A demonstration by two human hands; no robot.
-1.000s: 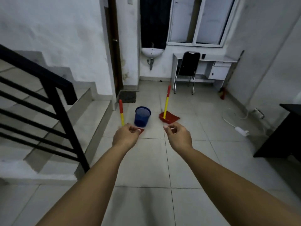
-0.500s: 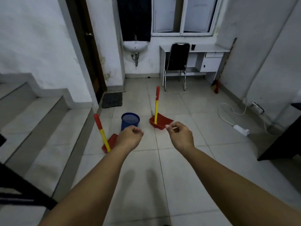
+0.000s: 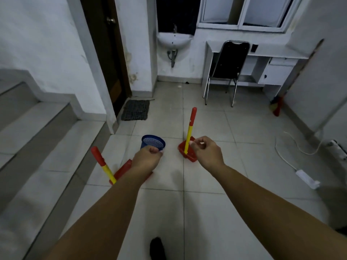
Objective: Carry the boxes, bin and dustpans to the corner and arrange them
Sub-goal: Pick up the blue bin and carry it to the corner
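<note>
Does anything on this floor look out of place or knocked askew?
Yes. The left dustpan has its handle leaning toward the stairs, while the right dustpan has its handle nearly upright. A white power strip and its cord trail loose across the tiles. Nothing looks spilled or broken.

No readable text, label, brand, number or sign anywhere: none on the walls, the door, the floor or anything standing on it.
</note>
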